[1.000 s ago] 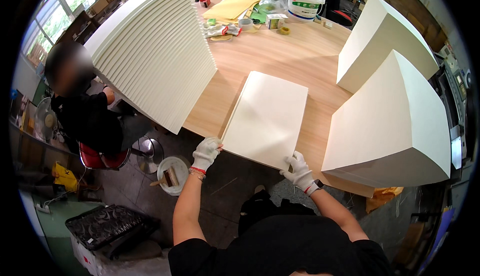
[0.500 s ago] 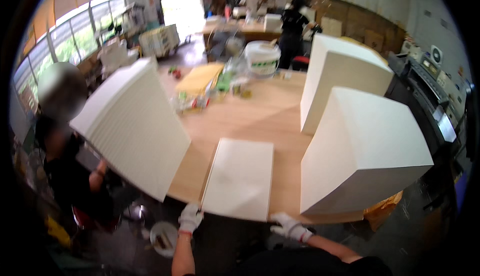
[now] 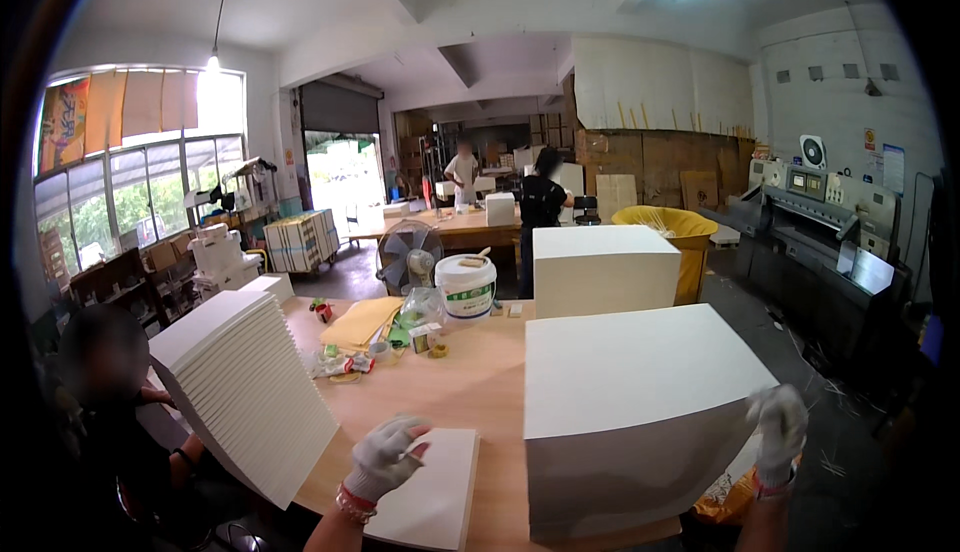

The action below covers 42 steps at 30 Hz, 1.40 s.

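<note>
Hands point(image 3: 778, 432) now wider apart near white stacks point(image 3: 640, 372)

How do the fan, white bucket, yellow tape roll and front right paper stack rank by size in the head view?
1. Front right paper stack, partly because it is nearer
2. White bucket and fan: too alike to rank
3. Yellow tape roll

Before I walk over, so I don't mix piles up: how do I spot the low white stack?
Find the pale wooden table nearest the camera. Between its tall ridged stack, left, and tall smooth-sided stack, right, the low white stack lies partly behind the left hand. Unlike both towering neighbours, it is low and flat.
</note>
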{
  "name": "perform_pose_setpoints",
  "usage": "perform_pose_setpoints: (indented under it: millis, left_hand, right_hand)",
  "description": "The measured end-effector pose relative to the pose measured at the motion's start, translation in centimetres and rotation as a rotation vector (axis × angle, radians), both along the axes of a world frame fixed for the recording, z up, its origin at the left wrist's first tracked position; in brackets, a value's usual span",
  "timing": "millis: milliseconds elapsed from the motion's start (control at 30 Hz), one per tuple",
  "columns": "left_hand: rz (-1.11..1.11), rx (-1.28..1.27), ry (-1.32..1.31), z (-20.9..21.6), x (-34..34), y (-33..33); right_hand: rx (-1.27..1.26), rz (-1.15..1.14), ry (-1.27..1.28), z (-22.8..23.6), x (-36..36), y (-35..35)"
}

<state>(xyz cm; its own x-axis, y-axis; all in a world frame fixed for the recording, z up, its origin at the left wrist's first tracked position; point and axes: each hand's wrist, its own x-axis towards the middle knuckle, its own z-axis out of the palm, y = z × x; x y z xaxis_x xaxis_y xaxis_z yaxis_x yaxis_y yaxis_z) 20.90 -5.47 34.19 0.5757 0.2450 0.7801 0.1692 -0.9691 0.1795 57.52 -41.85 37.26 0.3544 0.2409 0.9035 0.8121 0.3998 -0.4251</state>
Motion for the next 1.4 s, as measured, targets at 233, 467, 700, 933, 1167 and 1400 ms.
perform_pose_setpoints:
  millis: [233,467,700,933,1167,1400]
  left_hand:
    - [-0.570,0.300,0.230,13.2,14.9,-10.8]
    - [-0.582,0.179,0.672,14.1,26.3,-16.0]
    - [-0.561,0.181,0.824,14.5,31.2,-16.6]
    - [-0.649,0.212,0.426,9.4,32.6,-15.2]
    - [-0.638,0.131,0.403,9.4,32.1,-15.9]
    - [-0.566,0.100,0.441,9.3,31.9,-16.5]
  right_hand:
    - [-0.300,-0.486,0.071,0.1,6.4,-1.2]
    - [-0.406,-0.644,-0.363,1.5,7.8,-2.0]
    - [-0.158,-0.472,-0.261,5.4,7.5,1.3]
    - [-0.023,-0.445,-0.322,6.0,7.4,2.1]
    - [0.025,-0.336,0.022,2.3,7.3,-0.6]
    - [-0.033,-0.229,-0.249,-0.8,6.9,0.0]
